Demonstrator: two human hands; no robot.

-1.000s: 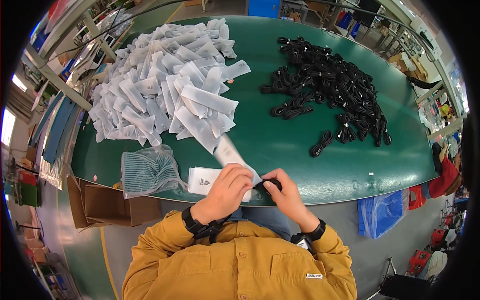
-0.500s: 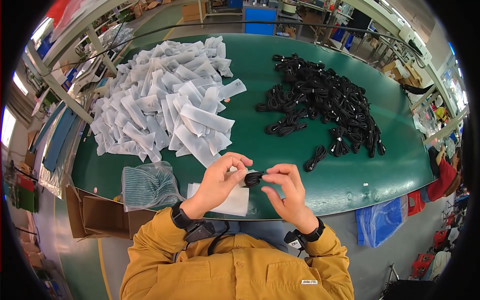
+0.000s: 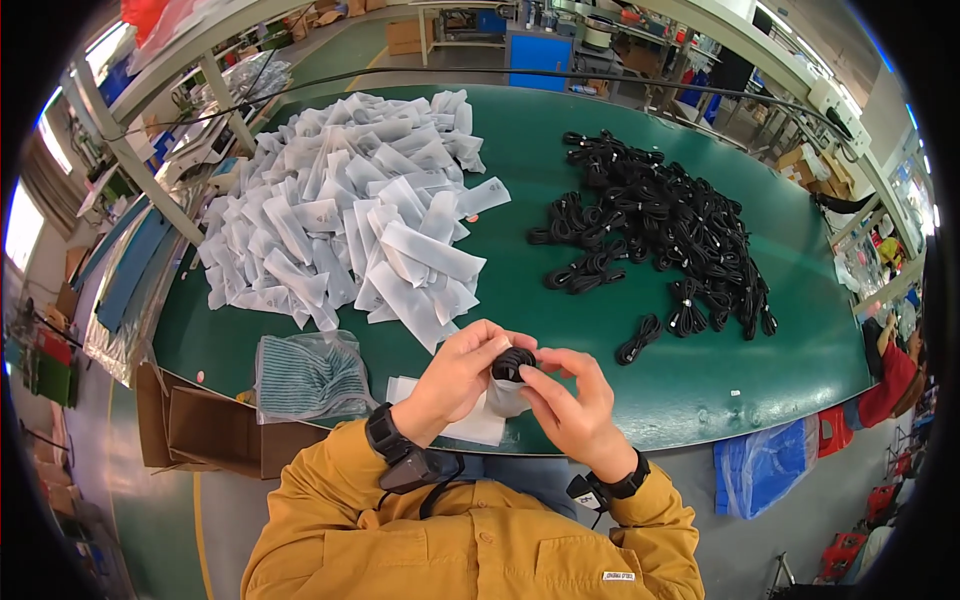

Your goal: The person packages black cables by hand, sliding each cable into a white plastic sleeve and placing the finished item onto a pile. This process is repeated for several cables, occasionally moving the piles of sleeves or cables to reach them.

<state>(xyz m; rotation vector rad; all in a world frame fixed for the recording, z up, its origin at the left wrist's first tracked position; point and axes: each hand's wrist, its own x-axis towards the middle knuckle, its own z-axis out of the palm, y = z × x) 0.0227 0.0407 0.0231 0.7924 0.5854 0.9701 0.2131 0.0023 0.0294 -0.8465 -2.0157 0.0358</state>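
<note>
A coiled black cable point(image 3: 513, 363) is between my hands at the table's near edge, its loops facing up. Just below it hangs a translucent white pouch point(image 3: 508, 400), and the cable seems to sit at its mouth. My left hand point(image 3: 462, 372) is closed on the coil's left side, its fingertips partly covering the pouch. From the right, the thumb and fingers of my right hand point(image 3: 578, 402) pinch the coil and the pouch edge. Flat white pouches or sheets point(image 3: 480, 427) lie beneath my hands.
A large heap of frosted pouches point(image 3: 340, 220) covers the green table's left side. Bundled black cables point(image 3: 670, 210) are piled right of centre, with one bundle point(image 3: 638, 340) apart. A bag of teal striped cloth point(image 3: 310, 375) lies front left, above a cardboard box point(image 3: 215, 430).
My right hand has closed in on the cable, which now stands with its loops upward. A pouch now shows under it. The whole view has shifted slightly.
</note>
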